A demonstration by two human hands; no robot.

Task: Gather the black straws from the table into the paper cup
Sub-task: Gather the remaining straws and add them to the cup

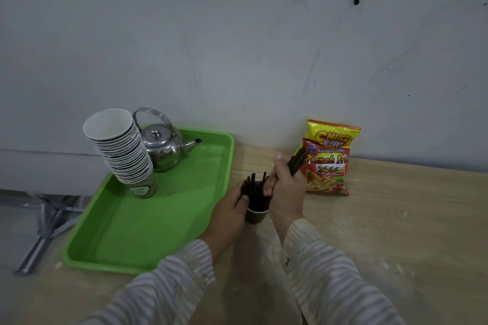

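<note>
Right hand (286, 187) around black straws (297, 160)

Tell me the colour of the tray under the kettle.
Bright green tray, plain, clearest in the head view.

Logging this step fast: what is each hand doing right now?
Left hand: closed around the paper cup, steadying it.
Right hand: closed on a bunch of black straws.
</note>
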